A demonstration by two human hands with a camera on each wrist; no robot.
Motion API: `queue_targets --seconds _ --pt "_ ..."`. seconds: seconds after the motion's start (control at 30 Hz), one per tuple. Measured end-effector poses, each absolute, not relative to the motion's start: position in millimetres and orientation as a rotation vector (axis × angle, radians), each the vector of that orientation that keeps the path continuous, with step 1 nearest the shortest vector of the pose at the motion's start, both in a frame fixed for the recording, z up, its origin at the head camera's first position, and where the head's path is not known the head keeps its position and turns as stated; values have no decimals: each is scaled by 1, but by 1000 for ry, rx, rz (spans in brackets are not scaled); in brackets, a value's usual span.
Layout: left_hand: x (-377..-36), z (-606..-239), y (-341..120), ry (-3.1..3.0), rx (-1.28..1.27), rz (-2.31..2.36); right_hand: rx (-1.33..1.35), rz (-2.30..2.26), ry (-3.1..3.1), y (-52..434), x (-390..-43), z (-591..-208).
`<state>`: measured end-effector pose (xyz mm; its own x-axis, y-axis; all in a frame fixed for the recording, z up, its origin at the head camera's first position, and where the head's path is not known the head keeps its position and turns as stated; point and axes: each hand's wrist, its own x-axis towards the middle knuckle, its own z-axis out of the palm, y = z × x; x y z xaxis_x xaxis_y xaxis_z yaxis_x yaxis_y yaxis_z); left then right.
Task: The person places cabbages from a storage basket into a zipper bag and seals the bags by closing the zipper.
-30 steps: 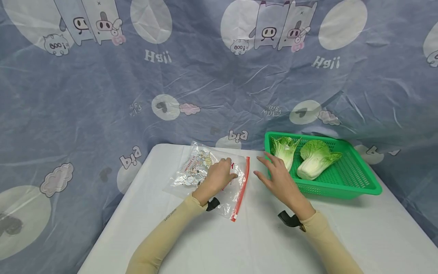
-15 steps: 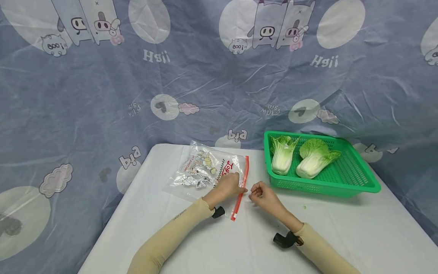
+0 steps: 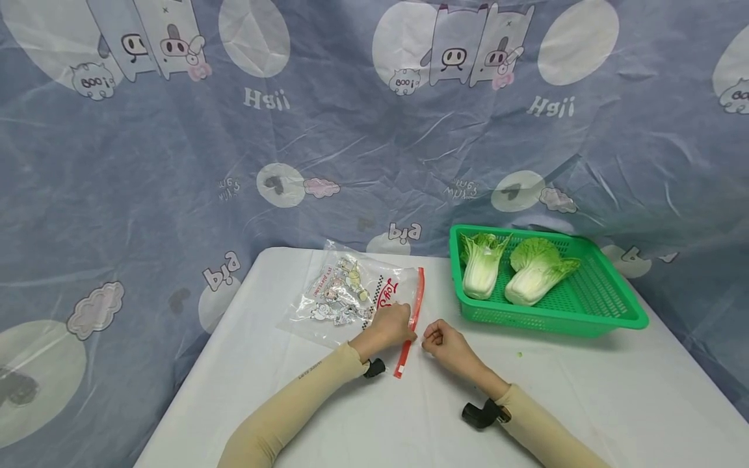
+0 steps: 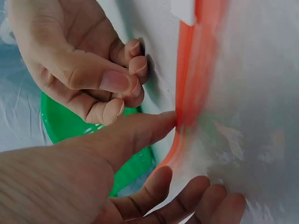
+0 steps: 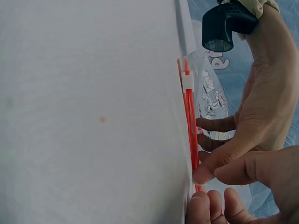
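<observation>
Right hand (image 3: pixel 449 348) moved from basket (image 3: pixel 547 322) toward bag (image 3: pixel 351 299), contact unclear.

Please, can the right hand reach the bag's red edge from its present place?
Probably yes: the right hand is close beside the red edge, whose near end lies uncovered, though the left hand could obstruct its middle.

A white-topped table (image 3: pixel 404 426) is backed by a creased blue-grey cloth (image 3: pixel 374 146), hung beyond its far edge and seen past both side edges. Pale ovals (image 3: pixel 254 36), clouds (image 3: pixel 322 188) and cartoon figures (image 3: pixel 453 55) are printed on it; faint highlights are scattered along the creases.
</observation>
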<state>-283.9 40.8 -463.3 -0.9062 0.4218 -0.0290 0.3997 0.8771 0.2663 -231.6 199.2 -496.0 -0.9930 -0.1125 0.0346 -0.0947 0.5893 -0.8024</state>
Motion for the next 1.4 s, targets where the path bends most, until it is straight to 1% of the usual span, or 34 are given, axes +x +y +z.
queue_targets --seconds 0.27,0.47,0.67,0.87,1.03,1.13,1.27,1.4 --pt "-284 -462 37 2962 661 443 -191 -1430 2773 197 -235 -496" --pt "-287 -454 30 2943 613 546 -171 -1427 2780 195 -236 -493" --pt "-290 -435 20 2918 600 658 -119 -1376 2768 189 -238 -482" --pt "-285 -410 9 2890 608 785 -66 -1323 2739 175 -256 -477" --pt "-278 -390 0 2891 580 852 -102 -1536 2635 164 -276 -477" --pt "-277 -379 -5 2928 549 938 -63 -1748 2571 157 -287 -476" --pt "-281 -369 -14 3021 549 1127 2 -2012 2459 149 -299 -472" --pt "-287 -361 -26 3122 549 1331 24 -2136 2407 142 -306 -472"
